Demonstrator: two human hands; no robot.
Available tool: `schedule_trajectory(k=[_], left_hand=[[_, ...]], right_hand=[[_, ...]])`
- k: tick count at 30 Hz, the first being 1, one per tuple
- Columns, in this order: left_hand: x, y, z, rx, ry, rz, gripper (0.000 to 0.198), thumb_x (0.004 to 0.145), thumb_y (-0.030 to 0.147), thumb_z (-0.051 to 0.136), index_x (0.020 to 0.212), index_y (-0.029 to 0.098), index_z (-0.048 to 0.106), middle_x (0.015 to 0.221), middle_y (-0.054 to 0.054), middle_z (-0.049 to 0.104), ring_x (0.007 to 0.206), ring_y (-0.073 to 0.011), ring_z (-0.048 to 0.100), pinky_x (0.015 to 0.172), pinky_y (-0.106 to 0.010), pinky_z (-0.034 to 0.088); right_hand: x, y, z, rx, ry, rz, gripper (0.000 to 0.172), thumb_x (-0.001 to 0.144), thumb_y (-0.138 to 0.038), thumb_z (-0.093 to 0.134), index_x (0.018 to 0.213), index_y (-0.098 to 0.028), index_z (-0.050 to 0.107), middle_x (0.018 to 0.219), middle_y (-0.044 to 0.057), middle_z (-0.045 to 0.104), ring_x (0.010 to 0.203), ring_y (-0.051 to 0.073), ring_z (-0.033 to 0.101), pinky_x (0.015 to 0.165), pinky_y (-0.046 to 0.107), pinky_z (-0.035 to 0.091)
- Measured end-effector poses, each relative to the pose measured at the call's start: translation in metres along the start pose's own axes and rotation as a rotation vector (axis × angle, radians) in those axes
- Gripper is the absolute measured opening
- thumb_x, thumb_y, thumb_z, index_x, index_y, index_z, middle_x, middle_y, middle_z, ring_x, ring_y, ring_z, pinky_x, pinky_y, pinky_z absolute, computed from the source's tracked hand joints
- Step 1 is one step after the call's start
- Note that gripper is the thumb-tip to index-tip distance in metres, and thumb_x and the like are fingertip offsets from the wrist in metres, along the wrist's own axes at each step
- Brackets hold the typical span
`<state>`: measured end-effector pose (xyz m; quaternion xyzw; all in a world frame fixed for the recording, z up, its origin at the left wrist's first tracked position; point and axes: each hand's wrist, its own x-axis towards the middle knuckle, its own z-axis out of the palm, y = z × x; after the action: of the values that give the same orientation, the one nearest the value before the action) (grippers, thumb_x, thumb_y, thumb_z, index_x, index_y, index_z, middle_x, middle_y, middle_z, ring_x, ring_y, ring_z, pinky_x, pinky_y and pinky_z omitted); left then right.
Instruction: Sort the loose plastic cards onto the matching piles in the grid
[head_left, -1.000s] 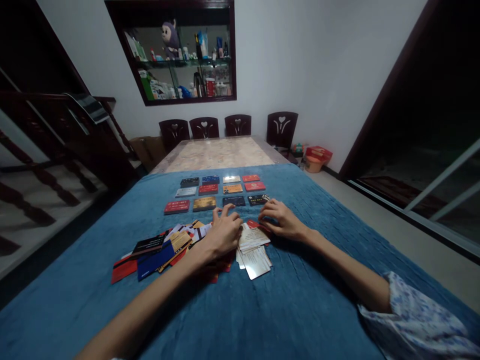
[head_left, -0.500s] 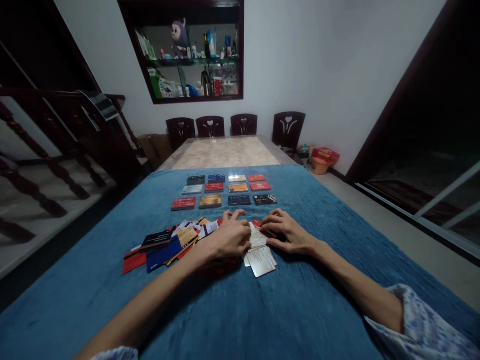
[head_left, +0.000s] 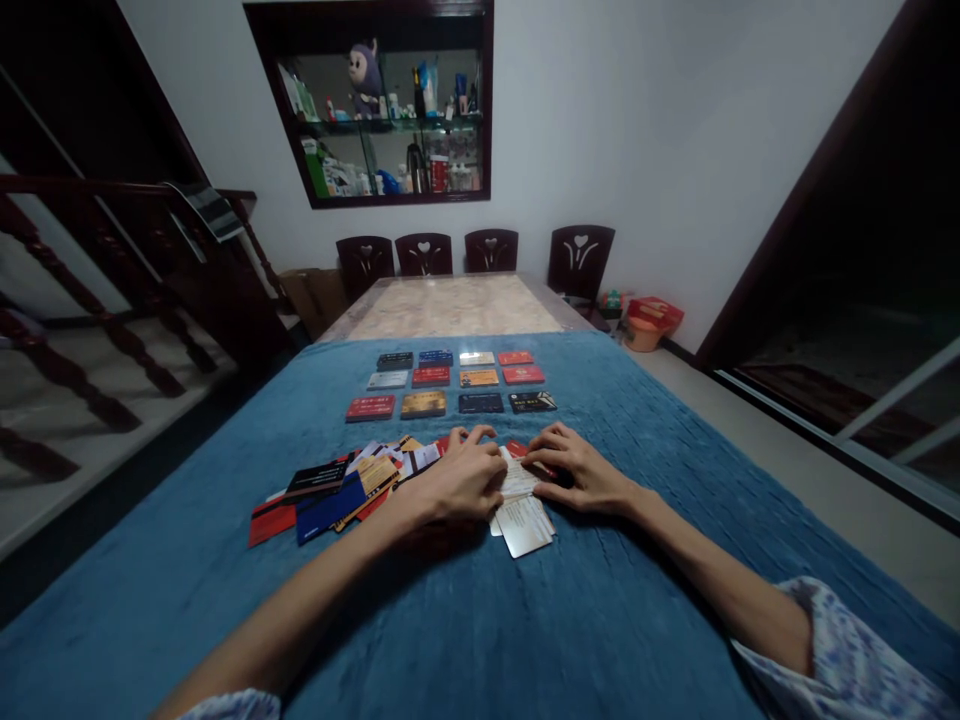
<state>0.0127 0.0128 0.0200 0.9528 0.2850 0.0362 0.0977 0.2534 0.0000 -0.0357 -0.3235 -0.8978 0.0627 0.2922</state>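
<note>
A loose heap of plastic cards (head_left: pixel 341 485) lies on the blue cloth (head_left: pixel 525 620), fanned out to the left. My left hand (head_left: pixel 457 475) rests curled on the heap's right end. My right hand (head_left: pixel 574 465) lies beside it, fingers bent and pressing on pale cards (head_left: pixel 523 520) between the two hands. Whether either hand grips a card is hidden. Beyond the hands, cards (head_left: pixel 424 404) are laid face up in three neat rows.
The cloth covers the near part of a long table with a bare marbled top (head_left: pixel 450 305). Several dark chairs (head_left: pixel 491 250) stand at its far end. A stair railing (head_left: pixel 112 290) runs on the left, a wall shelf (head_left: pixel 390 110) hangs behind, red tubs (head_left: pixel 652 315) sit at right.
Both hands drew slightly closer together over the pale cards. The view shifted a little to the left and up.
</note>
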Motion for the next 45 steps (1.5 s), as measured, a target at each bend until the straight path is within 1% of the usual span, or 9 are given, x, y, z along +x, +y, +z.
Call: schedule_trajectory(k=[11, 20, 25, 28, 33, 36, 38, 41, 45], left_hand=[[0.0, -0.007, 0.002, 0.023, -0.037, 0.054, 0.007, 0.076, 0.013, 0.063, 0.074, 0.018, 0.059, 0.097, -0.006, 0.066, 0.123, -0.0321, 0.042, 0.093, -0.046, 0.031], [-0.001, -0.002, 0.004, 0.052, 0.045, 0.058, 0.008, 0.078, 0.014, 0.056, 0.082, 0.019, 0.061, 0.093, -0.007, 0.063, 0.115, -0.0293, 0.046, 0.088, -0.043, 0.034], [0.0, -0.003, 0.004, 0.021, 0.04, 0.018, 0.008, 0.076, 0.015, 0.055, 0.076, 0.018, 0.062, 0.089, -0.008, 0.067, 0.117, -0.0304, 0.048, 0.09, -0.044, 0.035], [0.001, -0.004, 0.0, 0.012, 0.054, -0.017, 0.014, 0.078, 0.015, 0.051, 0.073, 0.018, 0.064, 0.082, -0.008, 0.067, 0.115, -0.0299, 0.05, 0.092, -0.044, 0.036], [0.004, -0.004, -0.006, 0.026, 0.095, -0.051, 0.021, 0.082, 0.014, 0.049, 0.081, 0.018, 0.07, 0.088, -0.009, 0.07, 0.113, -0.0279, 0.054, 0.093, -0.044, 0.038], [0.006, -0.007, -0.006, 0.056, 0.116, -0.061, 0.023, 0.085, 0.013, 0.048, 0.081, 0.017, 0.07, 0.087, -0.01, 0.07, 0.111, -0.0267, 0.055, 0.091, -0.042, 0.039], [0.007, -0.011, -0.003, 0.062, 0.141, -0.067, 0.024, 0.085, 0.01, 0.047, 0.085, 0.016, 0.07, 0.091, -0.01, 0.071, 0.11, -0.026, 0.056, 0.09, -0.04, 0.04], [0.008, -0.017, 0.003, 0.059, 0.203, -0.076, 0.032, 0.084, 0.005, 0.047, 0.103, 0.018, 0.069, 0.101, -0.01, 0.071, 0.111, -0.0251, 0.056, 0.091, -0.039, 0.041], [0.009, -0.021, 0.011, 0.078, 0.263, -0.08, 0.045, 0.085, 0.005, 0.047, 0.125, 0.02, 0.061, 0.111, -0.01, 0.069, 0.11, -0.0252, 0.055, 0.092, -0.041, 0.041]], right_hand=[[0.0, 0.0, -0.002, 0.019, 0.001, -0.014, 0.029, 0.089, -0.04, 0.064, 0.109, -0.02, 0.069, 0.101, 0.01, 0.066, 0.096, 0.024, 0.051, 0.086, 0.044, 0.046], [0.001, -0.003, -0.004, 0.014, 0.022, -0.024, 0.024, 0.088, -0.037, 0.064, 0.104, -0.021, 0.071, 0.099, 0.01, 0.07, 0.095, 0.024, 0.053, 0.084, 0.045, 0.048], [-0.001, 0.001, -0.001, 0.006, 0.077, -0.026, 0.023, 0.091, -0.037, 0.06, 0.104, -0.021, 0.072, 0.096, 0.009, 0.072, 0.094, 0.024, 0.056, 0.083, 0.045, 0.05], [-0.001, 0.004, 0.001, -0.015, 0.124, -0.013, 0.024, 0.095, -0.037, 0.056, 0.103, -0.022, 0.073, 0.091, 0.008, 0.072, 0.092, 0.023, 0.058, 0.083, 0.045, 0.051], [0.001, 0.007, 0.003, -0.067, 0.2, -0.017, 0.022, 0.097, -0.03, 0.051, 0.099, -0.023, 0.072, 0.082, 0.006, 0.071, 0.086, 0.021, 0.057, 0.079, 0.04, 0.053], [0.0, 0.01, 0.007, -0.074, 0.239, -0.006, 0.022, 0.098, -0.027, 0.05, 0.105, -0.024, 0.07, 0.08, 0.006, 0.069, 0.085, 0.022, 0.057, 0.077, 0.039, 0.054], [-0.002, 0.013, 0.01, -0.072, 0.256, 0.022, 0.025, 0.098, -0.027, 0.047, 0.112, -0.024, 0.068, 0.083, 0.007, 0.068, 0.087, 0.022, 0.058, 0.076, 0.039, 0.054], [-0.003, 0.017, 0.014, -0.07, 0.297, 0.082, 0.03, 0.098, -0.024, 0.045, 0.122, -0.024, 0.063, 0.089, 0.008, 0.065, 0.086, 0.021, 0.059, 0.076, 0.038, 0.056], [-0.002, 0.017, 0.017, -0.065, 0.312, 0.131, 0.032, 0.095, -0.019, 0.046, 0.123, -0.025, 0.062, 0.092, 0.007, 0.062, 0.086, 0.021, 0.061, 0.077, 0.037, 0.056]])
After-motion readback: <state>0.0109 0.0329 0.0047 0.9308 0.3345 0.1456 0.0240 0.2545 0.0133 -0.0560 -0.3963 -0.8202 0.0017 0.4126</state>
